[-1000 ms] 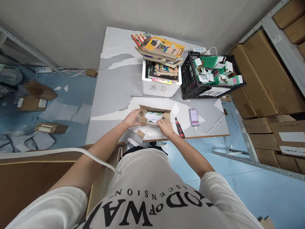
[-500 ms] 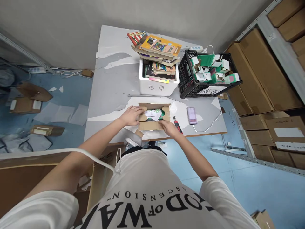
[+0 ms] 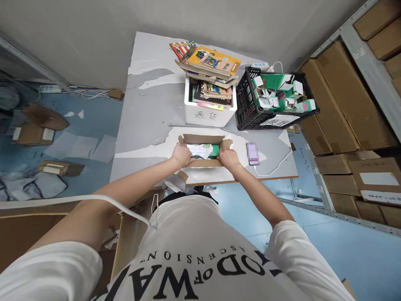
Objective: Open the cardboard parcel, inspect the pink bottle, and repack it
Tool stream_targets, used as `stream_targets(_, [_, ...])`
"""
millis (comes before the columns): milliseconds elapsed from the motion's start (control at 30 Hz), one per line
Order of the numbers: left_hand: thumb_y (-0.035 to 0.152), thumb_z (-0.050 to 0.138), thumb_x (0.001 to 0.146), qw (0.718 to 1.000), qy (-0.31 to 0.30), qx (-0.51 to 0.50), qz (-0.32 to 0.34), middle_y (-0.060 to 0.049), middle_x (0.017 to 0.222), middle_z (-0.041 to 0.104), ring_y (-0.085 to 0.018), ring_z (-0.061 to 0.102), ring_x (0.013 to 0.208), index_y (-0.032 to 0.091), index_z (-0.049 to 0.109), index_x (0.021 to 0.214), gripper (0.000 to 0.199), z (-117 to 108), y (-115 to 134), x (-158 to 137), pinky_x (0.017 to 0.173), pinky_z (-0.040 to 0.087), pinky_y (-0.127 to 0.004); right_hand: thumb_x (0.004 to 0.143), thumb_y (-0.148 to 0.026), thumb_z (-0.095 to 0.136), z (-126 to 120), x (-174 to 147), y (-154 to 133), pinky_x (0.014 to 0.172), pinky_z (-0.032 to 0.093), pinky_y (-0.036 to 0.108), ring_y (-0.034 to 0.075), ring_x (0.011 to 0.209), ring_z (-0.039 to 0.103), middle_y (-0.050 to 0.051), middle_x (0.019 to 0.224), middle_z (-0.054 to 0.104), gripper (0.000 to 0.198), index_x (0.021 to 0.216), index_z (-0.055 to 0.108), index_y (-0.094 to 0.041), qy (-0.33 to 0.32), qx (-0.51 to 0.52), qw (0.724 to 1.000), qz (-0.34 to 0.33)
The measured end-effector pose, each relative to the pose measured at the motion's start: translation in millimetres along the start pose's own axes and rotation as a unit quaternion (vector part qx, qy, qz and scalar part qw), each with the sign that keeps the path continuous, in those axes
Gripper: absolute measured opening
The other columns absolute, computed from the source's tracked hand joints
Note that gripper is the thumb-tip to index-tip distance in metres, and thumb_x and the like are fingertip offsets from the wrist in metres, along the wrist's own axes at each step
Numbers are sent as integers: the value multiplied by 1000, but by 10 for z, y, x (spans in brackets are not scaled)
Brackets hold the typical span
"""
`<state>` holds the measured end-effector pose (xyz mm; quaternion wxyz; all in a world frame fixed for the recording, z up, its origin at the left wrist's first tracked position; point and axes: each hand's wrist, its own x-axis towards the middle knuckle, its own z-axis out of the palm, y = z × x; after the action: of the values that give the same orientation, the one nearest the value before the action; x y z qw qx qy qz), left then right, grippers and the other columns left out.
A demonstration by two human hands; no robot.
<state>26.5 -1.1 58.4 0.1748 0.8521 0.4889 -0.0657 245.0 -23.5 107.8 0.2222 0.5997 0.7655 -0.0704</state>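
Note:
A small open cardboard box lies near the table's front edge, flaps spread outward. Inside it sit a green carton and a crumpled white printed paper that covers much of the carton. My left hand is closed around the box's left end, fingers curled over the near corner. At the opposite end, my right hand grips the right side by its flap, the thumb on the near inner corner. The undersides of both hands are hidden.
Behind the box, a white foam bin holds stacked books. A black crate of green-and-white cartons stands beside it. A phone with a cable lies right. Shelves with cardboard boxes line the right side.
My right hand has moved from the near edge to the box's right end, and the end flaps have opened outward, uncovering more of the green carton. The red knife is now mostly hidden by my right arm.

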Motion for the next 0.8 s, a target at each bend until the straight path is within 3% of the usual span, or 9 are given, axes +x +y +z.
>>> stream_targets(67, [63,43,85,999,12,30,-36,-27,145,40,-42,31,137,6,58,128,73,5,-17,-179,106,20,-56,93,-48,43,147,-122,61,92,46,42,35,118,54,29,136,49,65,137,42,0,39,43,998,26])
stream_targets(167, [72,38,82,997,26,26,-74,-24,157,12,-39,7,145,3,24,149,97,107,-21,-365,111,11,-58,91,-58,38,467,-227,22,108,32,47,36,139,30,30,151,27,84,147,21,2,81,109,990,28])
stream_targets(267, [76,41,76,996,42,-18,-74,-24,157,5,-37,4,146,-1,9,150,112,308,-29,-454,113,12,-55,92,-56,35,774,-282,-74,113,23,50,34,146,12,30,155,14,85,148,13,4,104,174,979,30])
stream_targets(367, [76,46,74,994,63,-57,-74,-25,157,5,-36,7,146,-3,5,150,117,483,-24,-506,114,10,-54,93,-53,36,897,-371,-119,113,20,53,34,147,8,28,156,12,81,149,15,2,104,193,975,35])
stream_targets(467, [74,49,74,992,77,-68,-79,-26,156,9,-39,9,145,-2,8,150,115,520,-9,-539,112,3,-61,94,-48,38,756,-467,-108,112,13,60,37,145,14,26,155,20,70,146,28,-2,110,146,982,43])
stream_targets(533, [71,49,75,992,86,-64,-69,-26,156,12,-41,11,144,0,15,150,109,465,0,-544,110,-3,-66,96,-41,36,547,-467,-108,111,13,60,36,139,29,24,149,35,55,139,42,-7,114,114,987,27])
stream_targets(600, [66,50,78,993,95,-50,-53,-26,155,16,-42,14,143,0,23,149,100,367,18,-537,108,-8,-68,96,-30,36,308,-378,-143,110,21,54,32,124,48,22,131,55,41,124,58,-10,97,91,991,9])
stream_targets(700, [60,54,78,995,92,-11,-36,-26,152,27,-42,19,141,2,35,144,90,187,101,-512,107,-12,-69,90,-12,40,21,-95,-285,96,37,45,29,102,61,22,100,68,31,99,70,-9,12,54,998,20])
stream_targets(800, [52,62,75,997,62,37,-42,-24,146,39,-42,22,139,7,47,138,79,21,254,-452,108,-10,-69,85,-11,48,-88,233,-470,91,40,47,33,102,62,25,98,68,27,97,71,-8,-89,51,993,50])
